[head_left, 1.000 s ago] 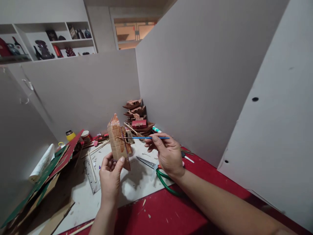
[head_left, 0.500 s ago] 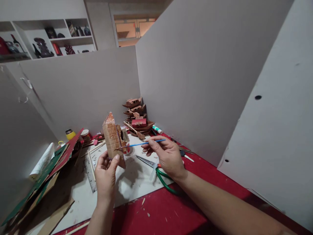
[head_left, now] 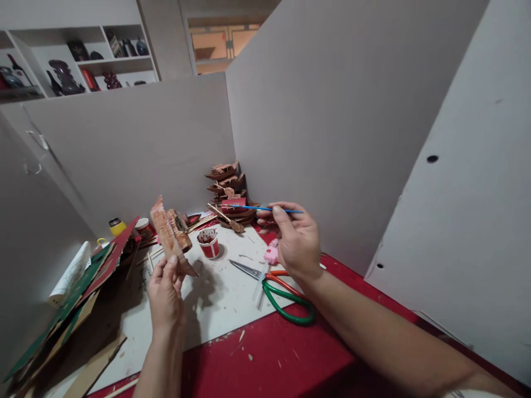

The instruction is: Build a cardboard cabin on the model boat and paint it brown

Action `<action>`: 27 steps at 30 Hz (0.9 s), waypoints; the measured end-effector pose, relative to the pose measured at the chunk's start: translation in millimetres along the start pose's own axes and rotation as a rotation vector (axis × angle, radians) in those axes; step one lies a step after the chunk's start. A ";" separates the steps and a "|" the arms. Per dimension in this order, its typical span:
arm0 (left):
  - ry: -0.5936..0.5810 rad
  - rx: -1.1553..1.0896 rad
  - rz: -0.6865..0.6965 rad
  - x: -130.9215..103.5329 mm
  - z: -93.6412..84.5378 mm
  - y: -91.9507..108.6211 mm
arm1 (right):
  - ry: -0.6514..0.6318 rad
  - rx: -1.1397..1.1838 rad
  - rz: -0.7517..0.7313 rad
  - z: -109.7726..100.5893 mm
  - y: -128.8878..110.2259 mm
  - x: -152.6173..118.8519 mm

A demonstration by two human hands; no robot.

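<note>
My left hand grips a small brown model boat by its lower end, tilted up above the white board. The boat carries a rounded cabin on its right side, and its surface is partly stained. In my right hand is a thin blue paintbrush, pinched between thumb and fingers with its tip pointing left, apart from the boat. Between the hands, a red and white paper cup with dark stain inside stands on the board. Scissors with green and orange handles lie below my right hand.
Several finished model boats are stacked in the corner by the partition. Sheets of coloured cardboard lean at the left. A white board covers part of the red tabletop. A yellow jar stands at the back left.
The brush has left the boat, moving up and right with my right hand. My left hand has shifted left and turned the boat, and the cup has come into fuller view.
</note>
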State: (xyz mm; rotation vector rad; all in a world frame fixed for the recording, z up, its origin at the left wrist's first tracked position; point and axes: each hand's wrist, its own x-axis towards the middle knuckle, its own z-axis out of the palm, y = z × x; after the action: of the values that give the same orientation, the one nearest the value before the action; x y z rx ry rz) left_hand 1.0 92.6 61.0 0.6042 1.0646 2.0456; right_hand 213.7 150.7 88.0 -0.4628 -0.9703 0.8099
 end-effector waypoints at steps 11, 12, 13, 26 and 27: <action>-0.037 -0.117 -0.078 7.9 -5.3 12.0 | -0.603 -0.771 0.074 48.5 78.6 41.2; -0.044 -0.123 -0.079 7.8 -5.5 12.2 | -0.638 -0.812 0.075 52.9 83.2 41.4; -0.049 -0.131 -0.076 7.8 -5.8 12.3 | -0.672 -0.847 0.078 56.6 87.5 41.2; -0.090 -0.114 0.035 5.5 -7.1 11.2 | -0.786 -0.939 0.131 52.0 107.2 40.9; -0.087 -0.101 0.051 4.8 -6.5 10.9 | -0.777 -0.939 0.129 50.7 106.3 40.6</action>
State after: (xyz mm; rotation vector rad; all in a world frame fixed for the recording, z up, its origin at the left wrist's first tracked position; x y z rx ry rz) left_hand -10.7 89.1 66.9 0.6682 0.8988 2.0837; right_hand 140.8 248.8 64.1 -1.0584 -2.0769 0.6039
